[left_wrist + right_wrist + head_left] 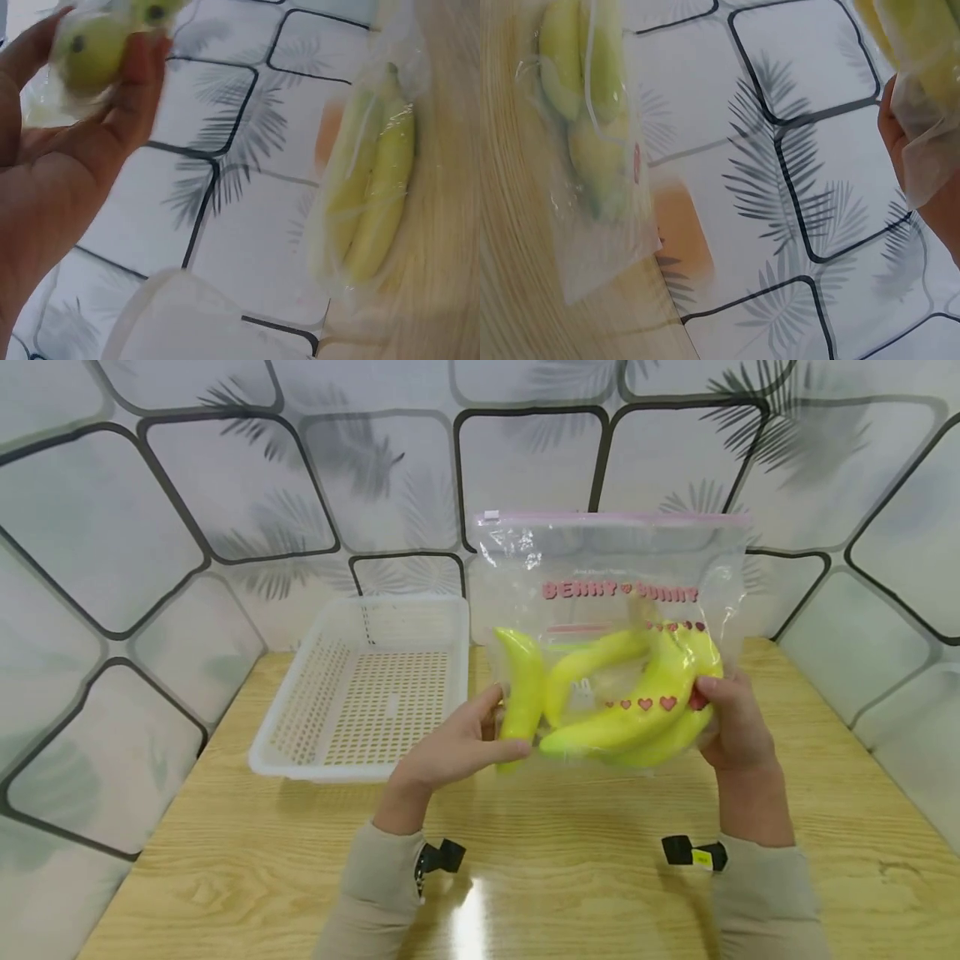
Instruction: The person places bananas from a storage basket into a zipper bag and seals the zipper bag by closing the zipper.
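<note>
A clear zip bag [517, 560], printed with pink lettering and hearts, is held upright in front of me. Inside it lie a single yellow banana [522, 681] at the left and a bunch of bananas [652, 718] at the right. My left hand [453, 743] grips the bag's lower left side around the single banana, thumb in front. At the lower right, my right hand [738, 722] pinches the bag beside the bunch, its thumb on the front; the other fingers are mostly hidden behind. Banana ends [90, 56] show between the fingers in the left wrist view.
A white perforated basket [360, 768] stands on the wooden table [570, 877], left of the bag. Bananas in clear plastic [375, 187] also appear at the tabletop in the left wrist view. The patterned wall [375, 460] rises behind the table.
</note>
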Demonstrator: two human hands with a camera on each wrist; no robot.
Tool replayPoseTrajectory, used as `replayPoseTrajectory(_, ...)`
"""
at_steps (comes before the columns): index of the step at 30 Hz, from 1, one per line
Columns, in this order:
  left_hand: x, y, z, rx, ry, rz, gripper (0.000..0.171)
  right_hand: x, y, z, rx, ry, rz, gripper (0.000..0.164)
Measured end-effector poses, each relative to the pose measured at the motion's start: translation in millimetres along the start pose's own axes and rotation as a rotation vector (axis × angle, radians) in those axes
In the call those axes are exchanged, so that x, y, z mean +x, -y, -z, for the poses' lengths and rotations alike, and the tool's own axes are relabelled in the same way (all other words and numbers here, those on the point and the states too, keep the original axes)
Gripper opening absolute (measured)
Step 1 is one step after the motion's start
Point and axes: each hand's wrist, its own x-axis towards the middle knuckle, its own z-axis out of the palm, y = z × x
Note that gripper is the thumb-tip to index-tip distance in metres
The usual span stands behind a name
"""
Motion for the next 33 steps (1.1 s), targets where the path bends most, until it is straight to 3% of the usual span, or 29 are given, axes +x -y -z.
replayPoseTrajectory(2, 3.0, 1.2, -4.5, 0.016, -0.055, -0.042, 0.045, -1.2, 3.5, 3.7, -0.055, 0.017, -0.010, 0.032)
replayPoseTrajectory(6, 11.1, 5.2, -17.7, -0.018, -0.243, -0.077, 0.039, -1.8, 8.0, 7.4, -0.172, 0.041, -0.030, 0.037)
replayPoseTrajectory(9, 17.6, 8.7, -28.3, -0.095, -0.350, -0.081, 0.036, -2.2, 10.4, 5.9, -0.271, -0.014, -0.065, 0.040)
replayPoseTrajectory(12, 23.2, 12.1, -36.9, -0.121, -0.415, -0.071, 0.034, -3.7, 12.5, 1.9, -0.352, -0.120, -0.101, 0.041)
replayPoseTrajectory(15, 26.8, 14.1, -42.6, -0.123, -0.421, -0.054, 0.035, -5.4, 13.6, -0.6, -0.379, -0.189, -0.109, 0.036)
replayPoseTrajectory(18, 27.7, 13.7, -45.9, -0.158, -0.377, -0.043, 0.038, -5.5, 14.5, -2.4, -0.428, -0.221, -0.110, 0.032)
replayPoseTrajectory(22, 27.0, 13.6, -46.2, -0.240, -0.341, -0.032, 0.040, -3.4, 18.4, -6.6, -0.528, -0.246, -0.186, 0.032)
replayPoseTrajectory(24, 26.9, 13.6, -46.0, -0.285, -0.350, -0.025, 0.041, -4.1, 21.7, -8.8, -0.591, -0.239, -0.236, 0.035)
replayPoseTrajectory(28, 27.0, 13.0, -46.2, -0.365, -0.349, -0.003, 0.048, -4.8, 25.5, -12.0, -0.736, -0.141, -0.308, 0.036)
replayPoseTrajectory(31, 27.7, 12.7, -47.1, -0.388, -0.314, 0.028, 0.051, -5.2, 26.8, -12.0, -0.762, -0.111, -0.337, 0.043)
replayPoseTrajectory(33, 28.5, 13.2, -48.1, -0.394, -0.290, 0.049, 0.053, -7.2, 26.5, -9.0, -0.749, -0.122, -0.335, 0.038)
